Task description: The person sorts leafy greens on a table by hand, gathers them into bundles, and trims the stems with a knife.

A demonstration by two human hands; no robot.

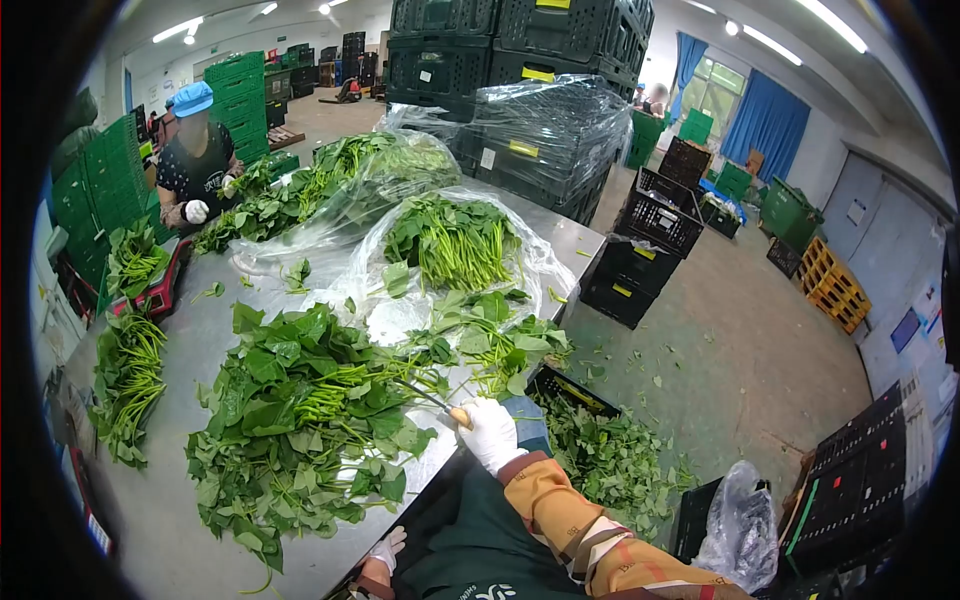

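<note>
My right hand [490, 434], in a white glove, is closed around the wooden handle of a knife [461, 417]. Its thin dark blade points up and left over cut stems. My left hand [388, 549], also gloved, hangs low by the table's front edge with its fingers apart and nothing in it. Left of the knife lies a large heap of leafy green stems [300, 410] on the metal table [165, 510]. Behind it, a bunch of leafy greens [455, 240] rests in an opened clear plastic bag [375, 270]. Loose sprigs [500, 345] lie between the bag and my right hand.
Across the table a co-worker in a blue cap [193, 98] handles more greens. A bundle [130, 385] lies at the left, near a red scale [165, 285]. Black crates [540, 130] are stacked behind the table. Leaves fill a crate [610, 460] on the floor to the right.
</note>
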